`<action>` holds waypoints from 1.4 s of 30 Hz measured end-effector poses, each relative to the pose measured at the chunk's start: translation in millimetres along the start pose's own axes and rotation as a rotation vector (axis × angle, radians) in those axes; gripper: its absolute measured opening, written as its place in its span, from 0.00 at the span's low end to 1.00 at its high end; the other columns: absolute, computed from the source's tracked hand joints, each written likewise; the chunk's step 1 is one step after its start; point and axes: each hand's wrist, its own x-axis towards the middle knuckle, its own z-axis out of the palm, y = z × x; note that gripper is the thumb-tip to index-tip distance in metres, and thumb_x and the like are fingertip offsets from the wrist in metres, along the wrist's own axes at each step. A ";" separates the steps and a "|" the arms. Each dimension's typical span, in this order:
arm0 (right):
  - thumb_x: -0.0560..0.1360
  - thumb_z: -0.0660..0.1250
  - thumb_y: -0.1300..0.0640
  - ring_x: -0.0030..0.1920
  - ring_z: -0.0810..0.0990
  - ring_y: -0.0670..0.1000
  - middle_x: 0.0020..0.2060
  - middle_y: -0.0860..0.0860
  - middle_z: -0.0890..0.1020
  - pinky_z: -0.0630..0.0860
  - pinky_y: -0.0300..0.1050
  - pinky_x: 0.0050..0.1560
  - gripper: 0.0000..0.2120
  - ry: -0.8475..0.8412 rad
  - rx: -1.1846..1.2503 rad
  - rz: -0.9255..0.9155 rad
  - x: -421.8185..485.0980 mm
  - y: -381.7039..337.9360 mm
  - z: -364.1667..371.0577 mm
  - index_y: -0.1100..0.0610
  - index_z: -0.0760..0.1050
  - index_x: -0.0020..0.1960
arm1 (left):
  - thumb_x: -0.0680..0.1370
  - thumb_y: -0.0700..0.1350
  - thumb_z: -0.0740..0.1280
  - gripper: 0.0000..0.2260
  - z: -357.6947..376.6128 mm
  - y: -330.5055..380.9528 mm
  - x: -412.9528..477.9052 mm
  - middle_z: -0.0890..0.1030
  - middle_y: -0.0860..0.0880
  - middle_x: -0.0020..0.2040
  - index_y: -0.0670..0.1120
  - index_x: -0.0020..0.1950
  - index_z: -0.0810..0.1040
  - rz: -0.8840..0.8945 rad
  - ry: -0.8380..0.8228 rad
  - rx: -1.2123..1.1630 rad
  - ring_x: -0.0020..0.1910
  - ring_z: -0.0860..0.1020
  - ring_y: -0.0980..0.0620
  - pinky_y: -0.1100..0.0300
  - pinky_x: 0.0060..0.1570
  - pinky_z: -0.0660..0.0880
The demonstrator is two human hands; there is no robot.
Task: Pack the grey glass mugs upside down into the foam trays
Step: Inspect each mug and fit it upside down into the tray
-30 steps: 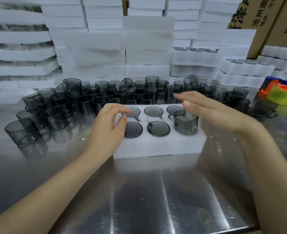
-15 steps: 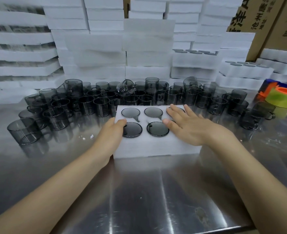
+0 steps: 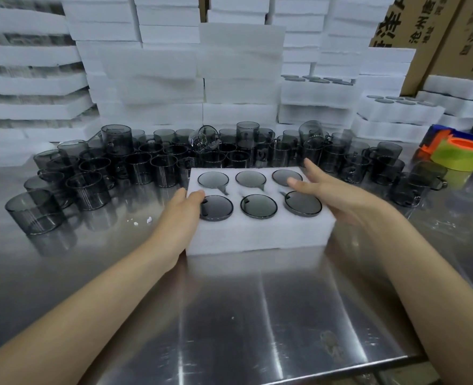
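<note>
The foam tray [image 3: 257,234] of upturned grey mugs [image 3: 259,207] is gripped at its ends by the left hand [image 3: 182,215] and right hand [image 3: 332,193], thumbs laid on top.

Both bare forearms stretch from the lower corners of the frame toward the middle. The left hand [image 3: 183,215] grips the left end of the foam tray [image 3: 257,234], thumb on top. The right hand [image 3: 335,195] clasps the right end, with its thumb also on top.

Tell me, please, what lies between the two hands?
In the head view, the tray, all six slots holding upturned mugs, lies between the left hand and right hand.
</note>
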 end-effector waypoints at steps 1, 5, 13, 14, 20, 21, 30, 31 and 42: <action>0.66 0.73 0.40 0.76 0.54 0.44 0.77 0.39 0.51 0.58 0.43 0.72 0.51 -0.057 -0.019 0.029 -0.6 2.4 -3.7 0.42 0.44 0.78 | 0.79 0.53 0.59 0.12 0.4 -0.7 0.2 0.81 0.50 0.53 0.47 0.53 0.76 -0.007 0.003 0.003 0.56 0.78 0.48 0.48 0.63 0.71; 0.54 0.79 0.43 0.71 0.67 0.49 0.76 0.44 0.59 0.70 0.50 0.66 0.61 -0.119 0.045 0.104 5.8 4.8 -5.4 0.38 0.46 0.77 | 0.77 0.53 0.60 0.09 1.2 -0.3 2.6 0.82 0.54 0.46 0.52 0.46 0.78 0.006 0.014 -0.004 0.49 0.80 0.50 0.52 0.54 0.75; 0.55 0.80 0.46 0.69 0.69 0.45 0.74 0.39 0.62 0.74 0.41 0.56 0.59 -0.065 0.090 -0.058 7.1 12.1 -5.2 0.39 0.49 0.77 | 0.67 0.62 0.63 0.13 0.1 4.8 -15.2 0.82 0.57 0.54 0.64 0.49 0.78 0.045 -0.084 -0.140 0.58 0.79 0.52 0.47 0.61 0.73; 0.55 0.82 0.48 0.66 0.73 0.43 0.70 0.36 0.67 0.76 0.39 0.53 0.59 -0.072 0.140 -0.109 6.2 13.2 -6.8 0.38 0.49 0.77 | 0.68 0.61 0.62 0.14 0.5 6.3 -16.7 0.80 0.58 0.58 0.67 0.53 0.76 0.119 -0.093 -0.143 0.62 0.76 0.53 0.46 0.65 0.70; 0.69 0.74 0.61 0.63 0.77 0.44 0.63 0.39 0.77 0.78 0.40 0.53 0.40 0.004 0.268 -0.519 -0.7 0.2 1.4 0.40 0.60 0.74 | 0.81 0.48 0.61 0.28 -1.9 11.6 -14.6 0.58 0.53 0.76 0.49 0.79 0.54 0.641 0.045 0.115 0.71 0.57 0.70 0.76 0.68 0.53; 0.69 0.74 0.63 0.64 0.76 0.47 0.65 0.43 0.76 0.78 0.44 0.57 0.40 0.035 0.292 -0.553 -0.3 0.5 7.5 0.43 0.60 0.74 | 0.82 0.45 0.61 0.28 -5.0 10.1 -10.7 0.58 0.49 0.75 0.47 0.79 0.54 0.689 0.075 0.151 0.72 0.57 0.68 0.77 0.67 0.52; 0.69 0.74 0.59 0.71 0.69 0.46 0.71 0.48 0.70 0.68 0.43 0.69 0.42 0.194 0.157 -0.638 9.6 12.3 37.2 0.55 0.56 0.77 | 0.73 0.59 0.64 0.42 -26.4 -2.9 18.8 0.58 0.62 0.75 0.55 0.78 0.42 0.511 -0.040 0.089 0.70 0.61 0.70 0.73 0.64 0.59; 0.71 0.73 0.57 0.71 0.68 0.45 0.72 0.46 0.69 0.67 0.44 0.70 0.42 0.181 0.140 -0.628 11.2 12.8 36.0 0.53 0.55 0.78 | 0.73 0.60 0.65 0.39 -27.5 -4.5 20.5 0.65 0.63 0.73 0.55 0.78 0.50 0.470 -0.079 0.079 0.68 0.65 0.69 0.73 0.63 0.62; 0.78 0.65 0.49 0.74 0.59 0.37 0.74 0.35 0.61 0.60 0.37 0.72 0.36 0.112 0.027 -0.604 14.0 16.7 31.9 0.43 0.48 0.78 | 0.71 0.62 0.67 0.26 -24.2 -6.4 22.4 0.77 0.62 0.64 0.60 0.68 0.70 0.252 -0.151 -0.168 0.66 0.72 0.61 0.54 0.71 0.64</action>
